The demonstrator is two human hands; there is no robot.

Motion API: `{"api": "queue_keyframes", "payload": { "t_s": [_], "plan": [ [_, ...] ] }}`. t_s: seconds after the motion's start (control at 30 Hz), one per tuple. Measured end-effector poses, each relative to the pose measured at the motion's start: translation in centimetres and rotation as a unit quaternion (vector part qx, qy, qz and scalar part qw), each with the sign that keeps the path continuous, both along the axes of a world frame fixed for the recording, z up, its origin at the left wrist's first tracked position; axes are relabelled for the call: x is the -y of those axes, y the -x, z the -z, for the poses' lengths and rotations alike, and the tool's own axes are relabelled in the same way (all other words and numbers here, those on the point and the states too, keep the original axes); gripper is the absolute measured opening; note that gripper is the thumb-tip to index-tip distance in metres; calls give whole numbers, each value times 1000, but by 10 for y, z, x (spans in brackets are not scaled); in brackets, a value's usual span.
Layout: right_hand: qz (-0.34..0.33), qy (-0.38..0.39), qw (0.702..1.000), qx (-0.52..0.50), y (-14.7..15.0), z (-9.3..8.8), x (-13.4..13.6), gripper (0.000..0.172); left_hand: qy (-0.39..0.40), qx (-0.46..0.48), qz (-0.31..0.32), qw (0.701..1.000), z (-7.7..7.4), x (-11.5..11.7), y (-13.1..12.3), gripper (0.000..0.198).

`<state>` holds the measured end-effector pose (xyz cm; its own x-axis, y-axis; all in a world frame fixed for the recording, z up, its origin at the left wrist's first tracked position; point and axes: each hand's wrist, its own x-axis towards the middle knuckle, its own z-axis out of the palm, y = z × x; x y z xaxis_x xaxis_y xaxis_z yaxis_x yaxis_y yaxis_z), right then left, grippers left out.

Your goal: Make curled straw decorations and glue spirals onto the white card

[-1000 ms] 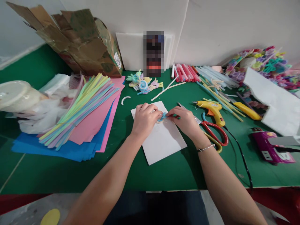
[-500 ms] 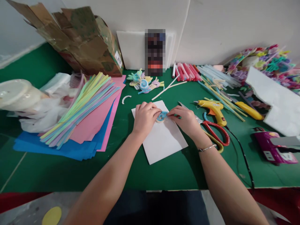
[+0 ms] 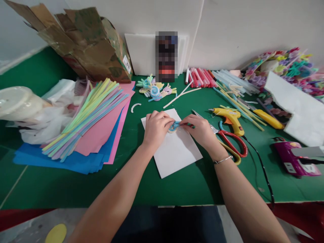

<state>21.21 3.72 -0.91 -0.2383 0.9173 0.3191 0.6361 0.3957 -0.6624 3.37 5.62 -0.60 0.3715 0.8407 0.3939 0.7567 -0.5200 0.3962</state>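
Both hands meet over a white sheet [image 3: 174, 152] lying on the green table. My left hand [image 3: 155, 129] is closed, its fingers pinching a small blue pipe-cleaner coil [image 3: 174, 126]. My right hand [image 3: 201, 130] is also closed, pinching the loose end of the same coil; a thin green and red piece shows between its fingers. Part of the coil is hidden under my fingertips.
Red-handled scissors [image 3: 231, 143] and a yellow glue gun [image 3: 230, 118] with a black cord lie right of my wrist. Pastel pipe cleaners on pink and blue sheets [image 3: 86, 125] fill the left. Finished coils [image 3: 154, 89], straws, a cardboard box [image 3: 83, 40] and a purple device [image 3: 293, 158] ring the back.
The hands stay on the coil, with only small finger shifts; the coil looks slightly more wound. The view has barely moved.
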Motion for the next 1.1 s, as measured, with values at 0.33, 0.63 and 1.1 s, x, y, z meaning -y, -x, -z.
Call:
{"api": "queue_keyframes", "payload": {
  "t_s": [0.33,0.63,1.1],
  "plan": [
    [1,-18,1000,16,1,2,0,18,0,19,-14,1000,-1,0,1,12],
    [1,-30,999,24,0,4,0,13,-1,13,-5,1000,-5,2,1,8],
    [-5,-8,1000,8,-1,0,1,6,23,-12,31,999,-2,2,1,10]
  ]
}}
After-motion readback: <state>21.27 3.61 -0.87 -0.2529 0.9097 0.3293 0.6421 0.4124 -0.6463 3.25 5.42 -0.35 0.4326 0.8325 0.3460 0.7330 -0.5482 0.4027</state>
